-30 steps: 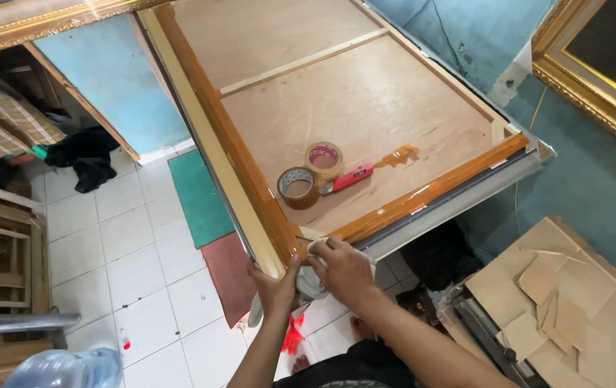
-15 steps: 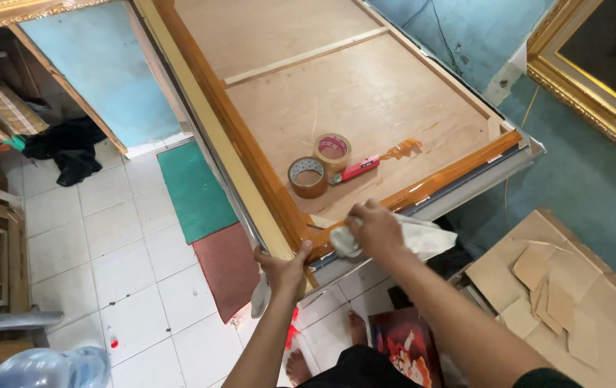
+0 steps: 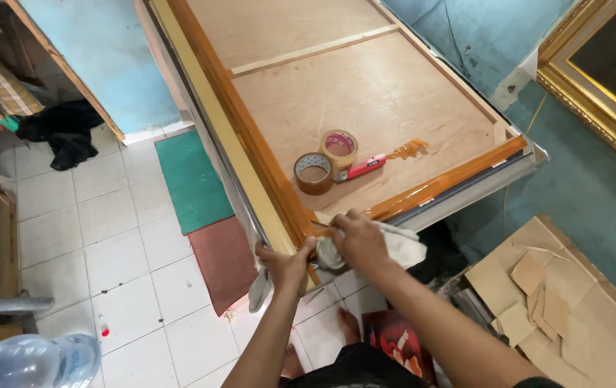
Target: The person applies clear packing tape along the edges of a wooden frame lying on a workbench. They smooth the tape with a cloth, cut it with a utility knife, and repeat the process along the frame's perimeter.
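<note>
A large picture frame with a glossy orange-brown wooden border and plywood backing (image 3: 365, 93) lies face down, its near corner at the hands. The right arm reaches in from the lower right, and the right hand (image 3: 355, 237) is curled palm-down, pressing a crumpled white cloth (image 3: 394, 248) against that corner's end rail. The left hand (image 3: 286, 262) grips the corner's outer edge from below, fingers wrapped closed around it, a strip of pale cloth hanging under the palm. Beyond the frame's left rail lies white tiled floor (image 3: 71, 237) with a green mat (image 3: 189, 179) and a reddish mat (image 3: 225, 259). Two brown rolls of packing tape (image 3: 326, 162) and a red utility knife (image 3: 362, 167) rest on the backing, near the hands but apart.
</note>
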